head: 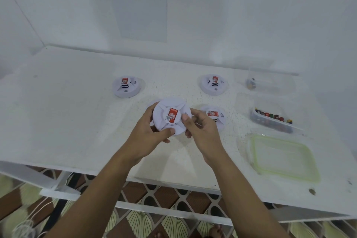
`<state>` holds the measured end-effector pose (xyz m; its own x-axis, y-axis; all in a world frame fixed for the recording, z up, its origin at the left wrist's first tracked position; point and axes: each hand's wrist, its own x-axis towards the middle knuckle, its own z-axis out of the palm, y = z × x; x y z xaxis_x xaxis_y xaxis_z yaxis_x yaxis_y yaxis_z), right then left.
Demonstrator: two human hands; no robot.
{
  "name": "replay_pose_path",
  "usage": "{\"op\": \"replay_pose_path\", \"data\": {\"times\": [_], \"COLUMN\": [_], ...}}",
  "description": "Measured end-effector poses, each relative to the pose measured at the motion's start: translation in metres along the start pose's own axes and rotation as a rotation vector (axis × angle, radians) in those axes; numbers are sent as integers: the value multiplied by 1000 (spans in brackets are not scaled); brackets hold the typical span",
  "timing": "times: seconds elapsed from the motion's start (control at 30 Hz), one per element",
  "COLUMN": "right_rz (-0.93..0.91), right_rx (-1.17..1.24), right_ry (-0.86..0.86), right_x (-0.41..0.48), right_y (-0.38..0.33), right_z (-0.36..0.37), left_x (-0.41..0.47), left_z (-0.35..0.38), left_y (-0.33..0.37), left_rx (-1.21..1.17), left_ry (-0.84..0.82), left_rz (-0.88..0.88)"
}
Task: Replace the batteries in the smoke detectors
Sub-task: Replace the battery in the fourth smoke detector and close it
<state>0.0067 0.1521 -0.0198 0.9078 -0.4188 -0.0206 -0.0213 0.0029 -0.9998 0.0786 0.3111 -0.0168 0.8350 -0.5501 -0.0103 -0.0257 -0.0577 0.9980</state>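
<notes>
White and scuffed, the table (77, 114) stands against a white wall. Over its middle both hands hold one smoke detector (170, 120) lifted off the top, its red-labelled face tilted toward the camera. The left hand (145, 133) cups the left rim, with the fingers curled behind the body and the thumb laid across the lower front edge. The right hand (202, 131) grips the right rim, with the thumb pressed on the front near the centre cap and the fingers wrapped behind.

Just beside the right hand, and partly hidden by it, a second detector (214, 115) lies on the table. A third detector (126, 87) sits farther back to the left and a fourth detector (213, 84) farther back to the right, both face up and well apart from each other.

To the right, a narrow clear tray (274, 124) holds a row of batteries (269, 115) with coloured ends. Behind it, a clear box (274, 81) holds what look like a few more cells (251, 83) in its left corner, though the blur leaves that uncertain. Nearer the front edge lies a clear lid (284, 158) with a pale green rim.

A printed sheet (141, 6) hangs on the wall, and a patterned floor (170, 197) shows below the table.
</notes>
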Motion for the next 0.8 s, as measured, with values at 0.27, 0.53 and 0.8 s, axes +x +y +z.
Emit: {"op": "replay_pose_path", "data": {"times": [0.27,0.53,0.8], "right_rz": [8,1,8], "right_rx": [-8,-20,-46], "right_ry": [10,3,-2], "right_x": [-1,-2,-3], "right_y": [1,1,0], "right_z": [1,2,5], "left_x": [-1,-3,-5], "left_z": [-1,-2,-6], "left_y": [-1,-2,-3], "left_rx": [2,12,7], "left_ry": [-3,-2,10], "left_rz": [-1,-6,-4]}}
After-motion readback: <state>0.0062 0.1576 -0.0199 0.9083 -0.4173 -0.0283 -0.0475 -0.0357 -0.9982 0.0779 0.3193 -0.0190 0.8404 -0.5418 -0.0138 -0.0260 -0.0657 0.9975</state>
